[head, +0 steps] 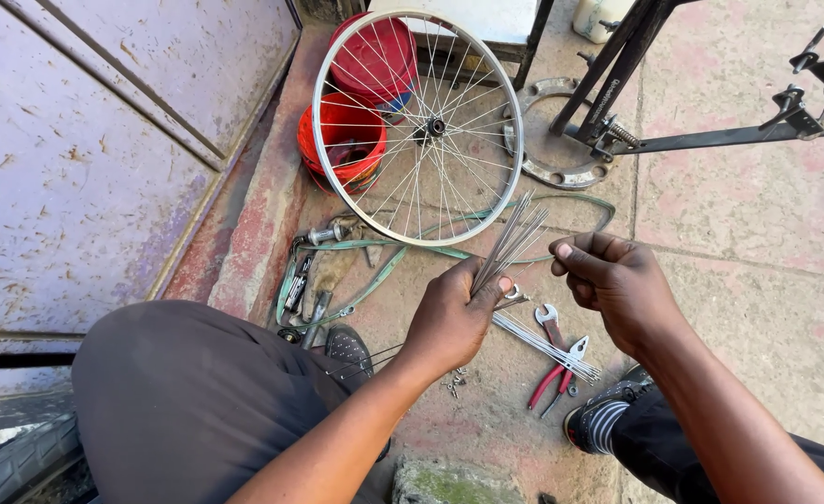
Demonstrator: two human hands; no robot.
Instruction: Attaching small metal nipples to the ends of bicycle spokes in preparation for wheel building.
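Observation:
My left hand (454, 313) grips a bundle of thin metal spokes (513, 235) that fans upward to the right. Close beside it, my right hand (612, 280) hovers with fingers curled, thumb near the lower ends of the spokes; whether it pinches one I cannot tell. More loose spokes (542, 343) lie on the ground under my hands. A spoked bicycle wheel (418, 126) with a silver rim leans upright just beyond the hands.
Red-handled pliers (554, 378) and a spanner (550, 319) lie by the loose spokes. Two red buckets (346, 140) stand behind the wheel. A black metal stand (673, 140) reaches right. Green strap (402, 252), tools at left, purple metal door (85, 140), small screws (454, 381).

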